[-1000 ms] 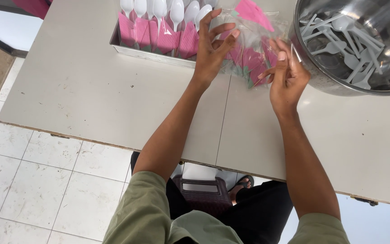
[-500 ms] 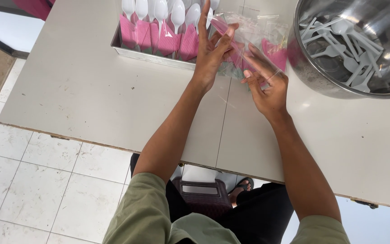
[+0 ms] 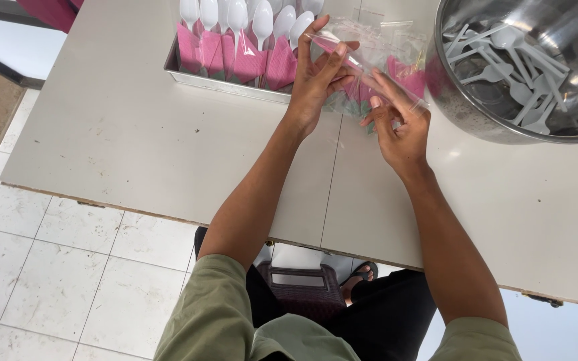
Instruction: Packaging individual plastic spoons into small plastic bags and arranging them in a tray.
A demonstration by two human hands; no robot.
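- nearest the camera, at 6 o'clock, the person's olive-green short sleeves (image 3: 235,314) and dark lap fill the bottom edge, with white floor tiles (image 3: 55,267) to the 8 o'clock side.
- both bare forearms reach up over the pale grey tabletop (image 3: 135,154) toward 12 o'clock.
- the right hand (image 3: 399,127) sits just right of centre, fingers loosely curled, its fingertips pinching the lower end of a slim clear plastic sleeve (image 3: 362,67) that slants from 11 o'clock down to 4 o'clock between the two hands.
- the left hand (image 3: 316,77) is just beyond it at 11 o'clock of the right hand, fingers stretched upward, thumb and fingers closed on the upper end of the same sleeve.
- under and behind the hands lies a loose heap of clear plastic bags with pink paper napkins (image 3: 399,67) inside, touching the tabletop.
- at 11 o'clock, a shallow rectangular metal tray (image 3: 195,73) holds a row of white plastic spoons wrapped in pink napkins (image 3: 249,47), standing bowl-end up.
- at 1 to 2 o'clock, a large round steel bowl (image 3: 476,117) holds loose white plastic spoons (image 3: 510,60).
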